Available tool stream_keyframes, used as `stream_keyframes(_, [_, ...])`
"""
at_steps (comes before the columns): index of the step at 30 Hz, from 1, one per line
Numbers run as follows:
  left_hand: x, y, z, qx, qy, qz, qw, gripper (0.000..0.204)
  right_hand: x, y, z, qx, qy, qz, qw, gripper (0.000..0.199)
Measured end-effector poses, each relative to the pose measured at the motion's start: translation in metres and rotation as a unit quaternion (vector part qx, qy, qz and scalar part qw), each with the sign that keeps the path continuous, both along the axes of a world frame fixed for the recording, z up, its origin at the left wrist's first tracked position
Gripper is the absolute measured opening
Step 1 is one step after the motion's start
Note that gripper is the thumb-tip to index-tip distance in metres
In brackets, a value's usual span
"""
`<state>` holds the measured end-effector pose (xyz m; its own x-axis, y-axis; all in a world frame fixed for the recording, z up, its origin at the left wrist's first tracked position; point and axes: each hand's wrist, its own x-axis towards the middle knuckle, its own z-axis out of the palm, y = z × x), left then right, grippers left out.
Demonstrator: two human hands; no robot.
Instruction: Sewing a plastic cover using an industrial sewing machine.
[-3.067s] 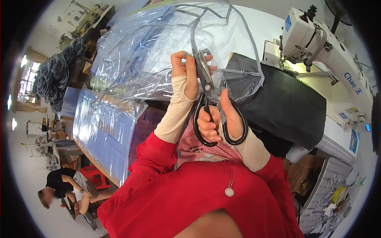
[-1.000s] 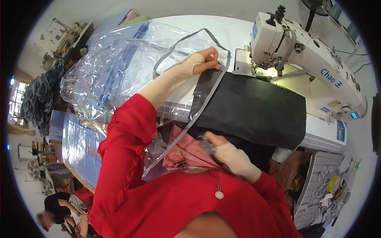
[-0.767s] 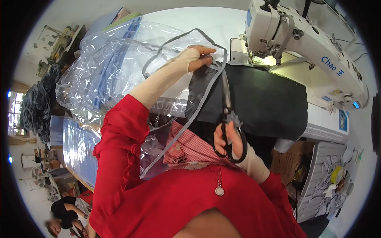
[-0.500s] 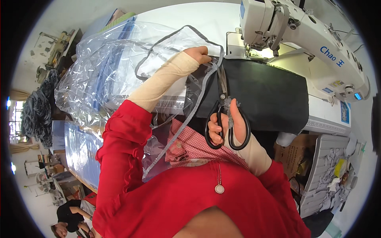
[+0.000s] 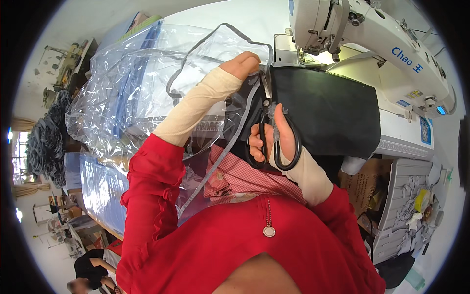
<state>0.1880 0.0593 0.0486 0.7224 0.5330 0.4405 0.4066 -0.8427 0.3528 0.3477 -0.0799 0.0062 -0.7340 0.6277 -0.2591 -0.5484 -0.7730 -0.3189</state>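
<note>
My right hand (image 5: 280, 134) grips a pair of scissors (image 5: 267, 104) by its black loop handles, thumb through one loop and fingers through the other. Its blades point away from me, up to the grey binding (image 5: 249, 100) that edges a clear plastic sheet (image 5: 161, 63). My left hand (image 5: 245, 66) is closed on the bound edge of this sheet beside the blade tips. Under the scissors and to their right lies a flat black piece of material (image 5: 325, 112). Whether the blades are cutting the binding cannot be made out.
A white sewing machine (image 5: 372, 36) stands at the far right, its needle area just past the black material. A grey tray (image 5: 409, 206) with fabric scraps is at the right, above a cardboard box (image 5: 360, 191). Another person (image 5: 93, 269) sits at the lower left.
Both hands, with the scissors and the binding, sit slightly farther away and to the left. The scissors' handles have come closer together.
</note>
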Motion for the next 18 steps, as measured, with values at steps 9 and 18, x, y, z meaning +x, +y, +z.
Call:
stream_keyframes(9, [-0.005,-0.004,-0.017,-0.118,-0.040,0.021,0.992,0.013,-0.003,0.007,0.014,-0.027,-0.108,-0.044,0.993,0.078])
stream_keyframes(18, [-0.002,-0.008,-0.018,-0.089,-0.037,0.023,0.995,0.011,0.003,0.010,0.023,-0.021,-0.172,-0.039,0.984,0.071])
